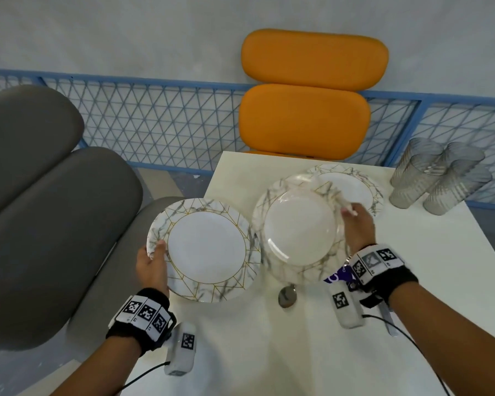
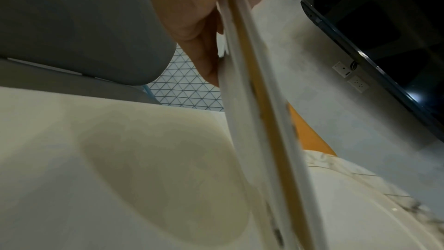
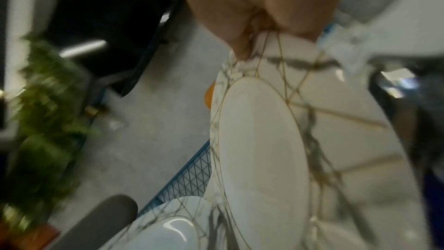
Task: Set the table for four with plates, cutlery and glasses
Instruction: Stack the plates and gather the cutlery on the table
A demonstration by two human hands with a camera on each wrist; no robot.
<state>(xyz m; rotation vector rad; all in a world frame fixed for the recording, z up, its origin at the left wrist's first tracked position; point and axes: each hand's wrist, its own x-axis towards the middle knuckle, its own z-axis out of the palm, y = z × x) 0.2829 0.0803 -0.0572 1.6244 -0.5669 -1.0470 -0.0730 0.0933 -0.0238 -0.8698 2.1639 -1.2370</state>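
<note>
Three marble-patterned plates with gold lines show in the head view. My left hand (image 1: 155, 254) grips the near-left rim of one plate (image 1: 206, 247), held over the table's left edge. In the left wrist view that plate (image 2: 252, 102) shows edge-on, with my left hand (image 2: 211, 31) curled round its rim. My right hand (image 1: 352, 214) pinches the far-right rim of a second plate (image 1: 299, 227), tilted and blurred above the table. The right wrist view shows my right hand (image 3: 254, 45) on that plate (image 3: 261, 149). A third plate (image 1: 349, 182) lies flat beyond it.
Several clear ribbed glasses (image 1: 437, 175) stand at the far right of the white table (image 1: 240, 352). A spoon (image 1: 287, 295) and more cutlery (image 1: 387, 321) lie near my right wrist. A grey chair (image 1: 40, 210) stands left, an orange chair (image 1: 306, 110) beyond.
</note>
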